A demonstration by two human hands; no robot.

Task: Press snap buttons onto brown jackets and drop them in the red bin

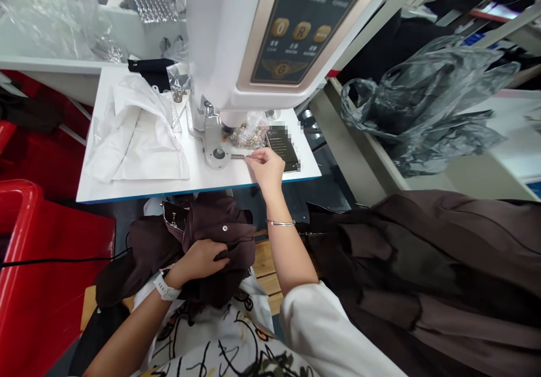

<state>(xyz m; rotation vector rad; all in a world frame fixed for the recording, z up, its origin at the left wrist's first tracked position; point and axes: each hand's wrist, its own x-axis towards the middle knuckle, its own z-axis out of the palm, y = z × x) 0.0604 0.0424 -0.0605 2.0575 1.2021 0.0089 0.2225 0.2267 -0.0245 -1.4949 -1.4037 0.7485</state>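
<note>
Brown garment — left hand on it, right hand at spring

"What do we see under our left hand?"
"A matt cloth garment with a shiny snap."
"At our right hand?"
"A metal spring and a glossy plastic bag."

A crumpled white bag lies on the left part of the worktop, with a dark cloth just behind it. Farther back are clear plastic wrapping and bubble wrap. A red bin stands at the left, a black cable crossing in front, and translucent grey plastic bags lie heaped at the right.
</note>
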